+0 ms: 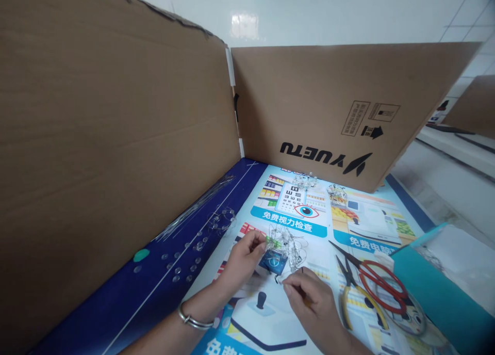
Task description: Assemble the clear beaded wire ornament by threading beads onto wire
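Observation:
A tangle of silvery wire with clear beads (pixel 288 244) lies on the printed sheet in front of me. My left hand (pixel 247 252), with a metal bangle on the wrist, is at its left side, thumb and index finger pinched together at the wire. My right hand (pixel 309 293) is lower and to the right, its fingertips pinched on something thin and too small to make out, just below the tangle. Loose clear beads (pixel 178 270) are scattered on the blue strip at the left, near a wire coil (pixel 221 220) and a bundle of straight wires (pixel 193 209).
Cardboard panels (pixel 116 112) wall off the left and back (pixel 328 97). Red-handled scissors (pixel 382 285), yellow-handled pliers (pixel 361 293) and a teal box (pixel 444 288) are at right. Two beaded wire clusters (pixel 305 181) (pixel 337 194) lie by the back panel.

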Motion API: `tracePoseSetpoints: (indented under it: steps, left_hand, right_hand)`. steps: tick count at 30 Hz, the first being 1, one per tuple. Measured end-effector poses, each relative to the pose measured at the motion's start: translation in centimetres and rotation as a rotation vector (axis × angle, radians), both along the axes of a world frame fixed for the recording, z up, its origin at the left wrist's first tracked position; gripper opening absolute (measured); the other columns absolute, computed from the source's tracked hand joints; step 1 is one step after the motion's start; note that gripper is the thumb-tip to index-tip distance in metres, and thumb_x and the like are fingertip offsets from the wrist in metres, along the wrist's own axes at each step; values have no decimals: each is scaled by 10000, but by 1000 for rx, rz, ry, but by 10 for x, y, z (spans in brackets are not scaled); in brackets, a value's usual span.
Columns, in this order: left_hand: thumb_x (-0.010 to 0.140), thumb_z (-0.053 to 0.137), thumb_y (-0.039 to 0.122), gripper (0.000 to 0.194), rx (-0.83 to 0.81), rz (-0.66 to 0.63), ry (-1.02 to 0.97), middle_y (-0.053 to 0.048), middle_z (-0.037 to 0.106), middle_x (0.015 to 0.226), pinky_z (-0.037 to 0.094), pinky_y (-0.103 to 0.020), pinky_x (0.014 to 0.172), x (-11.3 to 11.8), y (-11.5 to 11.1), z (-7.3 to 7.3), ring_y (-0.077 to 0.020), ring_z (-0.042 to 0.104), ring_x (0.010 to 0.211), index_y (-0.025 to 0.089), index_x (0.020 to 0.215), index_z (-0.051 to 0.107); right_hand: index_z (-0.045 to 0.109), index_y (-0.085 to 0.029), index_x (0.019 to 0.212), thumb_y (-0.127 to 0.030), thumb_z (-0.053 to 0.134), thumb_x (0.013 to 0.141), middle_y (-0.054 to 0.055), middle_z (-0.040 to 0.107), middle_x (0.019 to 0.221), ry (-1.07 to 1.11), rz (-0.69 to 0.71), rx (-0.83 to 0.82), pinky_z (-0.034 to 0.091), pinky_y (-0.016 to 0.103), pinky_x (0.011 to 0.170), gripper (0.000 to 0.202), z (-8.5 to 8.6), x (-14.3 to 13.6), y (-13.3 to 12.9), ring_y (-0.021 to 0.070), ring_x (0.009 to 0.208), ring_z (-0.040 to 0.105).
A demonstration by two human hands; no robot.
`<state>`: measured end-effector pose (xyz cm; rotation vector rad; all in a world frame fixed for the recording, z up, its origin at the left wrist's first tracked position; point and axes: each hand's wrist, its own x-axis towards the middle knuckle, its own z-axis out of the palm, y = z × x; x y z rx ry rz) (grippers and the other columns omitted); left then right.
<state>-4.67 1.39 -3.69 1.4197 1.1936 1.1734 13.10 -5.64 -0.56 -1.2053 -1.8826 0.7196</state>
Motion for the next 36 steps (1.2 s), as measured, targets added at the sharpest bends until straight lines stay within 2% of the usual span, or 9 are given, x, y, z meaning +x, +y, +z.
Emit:
tracePoseSetpoints:
  steps: [6, 16, 25, 32, 36]
  left_hand:
    - [809, 501, 229, 76, -6, -16, 37, 29, 482, 660, 337, -209, 557, -1, -1, 0, -108, 427, 595, 167, 783, 537]
    - [799, 510, 239, 85, -10, -34, -7, 29, 472, 646, 348, -203, 551, 1, -2, 3, -107, 420, 580, 168, 756, 528]
    - [806, 514, 254, 100, -17, -61, -33, 37, 458, 624, 338, -199, 535, 0, 0, -1, -99, 408, 554, 168, 759, 531]
    - [797, 531, 267, 106, -31, -86, -44, 20, 484, 667, 351, -205, 552, 0, -1, 2, -109, 431, 588, 165, 771, 526]
    - [805, 524, 240, 74, -3, -51, -26, 16, 495, 697, 353, -206, 570, -1, -3, 10, -112, 439, 619, 169, 789, 533]
  right_hand:
    - [607, -192, 743, -200, 476, 845, 11, 531, 647, -2, -11, 17, 381, 238, 525, 166, -2, 0, 1, 135, 580, 501]
    - [599, -194, 732, -202, 467, 846, 11, 537, 645, -3, -6, 23, 395, 239, 540, 174, -1, 0, 1, 133, 580, 501]
    - [589, -192, 726, -201, 472, 842, 7, 514, 640, -18, -4, 28, 389, 232, 527, 166, -2, 0, 1, 128, 563, 500]
    - [589, -201, 732, -200, 469, 846, 3, 507, 634, -15, 6, 57, 394, 226, 505, 166, -1, -1, 1, 125, 552, 499]
    - [590, -194, 736, -191, 471, 842, 5, 508, 639, -23, 6, 58, 391, 230, 516, 159, -4, -1, 1, 126, 561, 505]
